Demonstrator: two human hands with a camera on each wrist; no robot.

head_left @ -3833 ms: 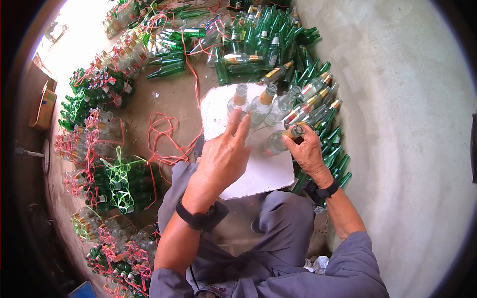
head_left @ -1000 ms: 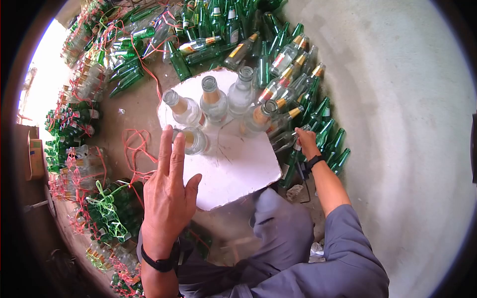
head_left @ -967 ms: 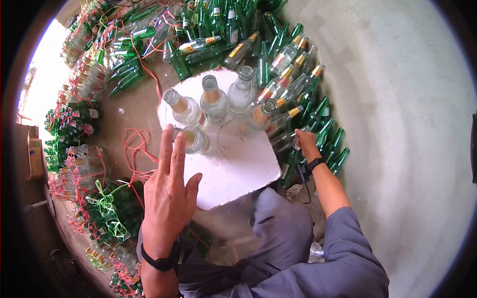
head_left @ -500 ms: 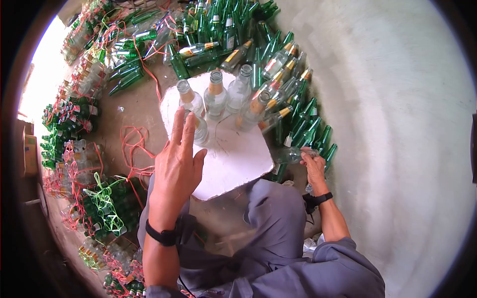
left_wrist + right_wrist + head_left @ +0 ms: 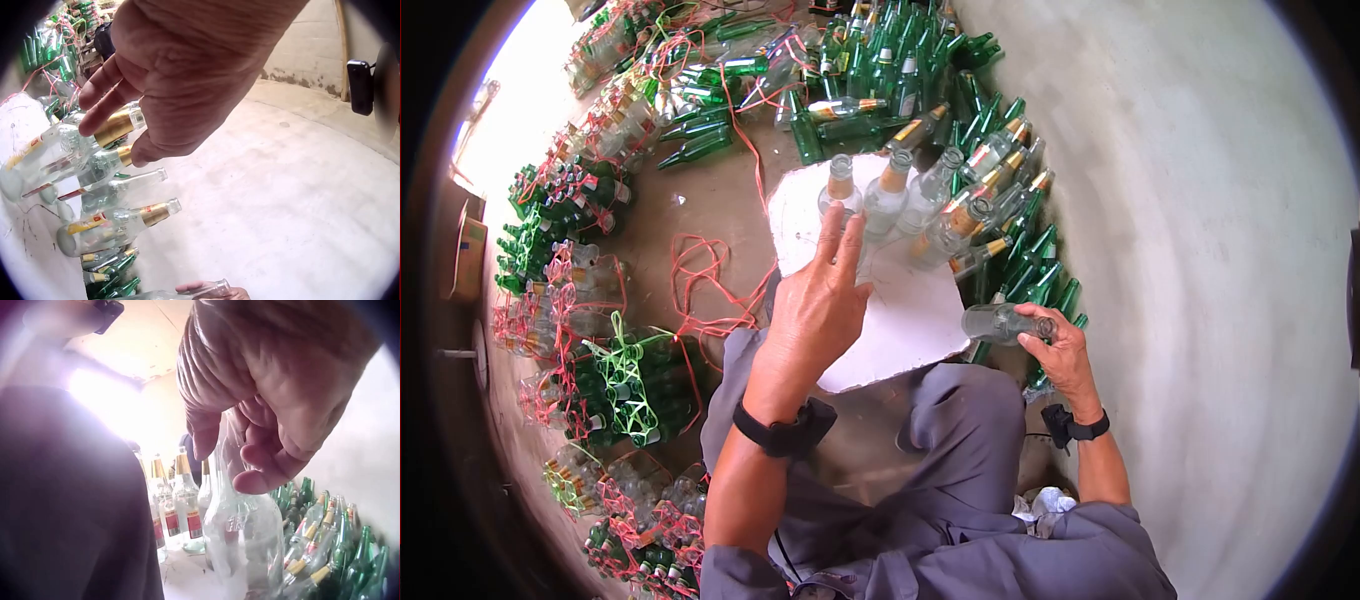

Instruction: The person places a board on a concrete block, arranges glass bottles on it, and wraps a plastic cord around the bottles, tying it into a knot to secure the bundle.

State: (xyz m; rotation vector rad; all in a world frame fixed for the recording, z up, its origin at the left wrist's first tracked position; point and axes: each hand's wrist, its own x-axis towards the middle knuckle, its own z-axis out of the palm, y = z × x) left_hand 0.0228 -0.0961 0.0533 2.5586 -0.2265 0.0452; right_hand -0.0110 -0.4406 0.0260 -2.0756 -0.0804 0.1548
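Note:
My right hand (image 5: 1065, 355) grips a clear glass bottle (image 5: 997, 324) round its neck. The bottle leans nearly sideways in the head view, its base by the right edge of a white board (image 5: 900, 335). Up close in the right wrist view, this bottle (image 5: 244, 540) has embossed glass and no label on the side that shows. My left hand (image 5: 815, 310) reaches over the board's left side, fingers extended beside a clear bottle with a gold neck wrap (image 5: 115, 128). Several clear bottles (image 5: 887, 200) stand upright on the board; one is partly hidden behind the left hand.
A heap of loose green and clear bottles (image 5: 1025, 260) lies along the concrete wall (image 5: 1180, 250) and round the back. Bundles of bottles tied with red and green cord (image 5: 635, 385) line the left. Loose red cord (image 5: 710, 275) lies on the floor.
The right hand has taken a clear bottle from the heap and brought it back towards the body. The bottle it held earliest now stands on the board. The left hand stays extended near the bottles.

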